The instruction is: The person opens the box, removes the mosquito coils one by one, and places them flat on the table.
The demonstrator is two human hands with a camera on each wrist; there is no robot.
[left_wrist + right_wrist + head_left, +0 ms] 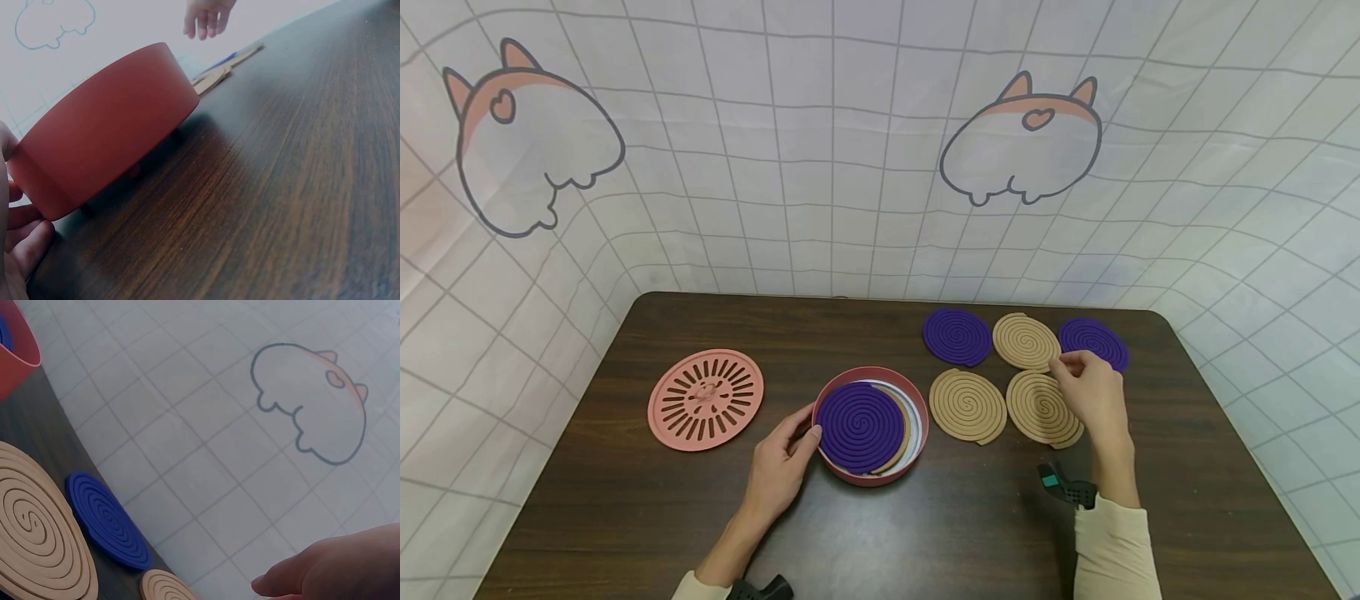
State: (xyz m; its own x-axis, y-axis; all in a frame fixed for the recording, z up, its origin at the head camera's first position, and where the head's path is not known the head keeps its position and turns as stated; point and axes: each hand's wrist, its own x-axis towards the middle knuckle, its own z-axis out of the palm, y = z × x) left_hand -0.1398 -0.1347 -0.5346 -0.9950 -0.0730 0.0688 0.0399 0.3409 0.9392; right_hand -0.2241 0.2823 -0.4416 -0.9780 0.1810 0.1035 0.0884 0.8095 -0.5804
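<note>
My left hand (784, 467) grips a round red mosquito coil box (920, 443) by its left side, thumb at the rim and fingers against the outer wall. Inside the box a purple mosquito coil (859, 427) lies over a tan one (901, 446), off to the left. In the left wrist view the red wall of the box (112, 125) appears, raised slightly on small feet. Above the tan coil (1043, 408) at the right, my right hand (1088, 392) hovers with loosely bent fingers and nothing visible in them. It partly covers the far-right purple coil (1092, 337).
Two more tan coils (967, 406) (1025, 342) and a purple coil (957, 337) lie flat near the box. On the left lies a pink slotted lid (706, 400). A white gridded curtain (865, 167) stands behind the dark wooden table (970, 525).
</note>
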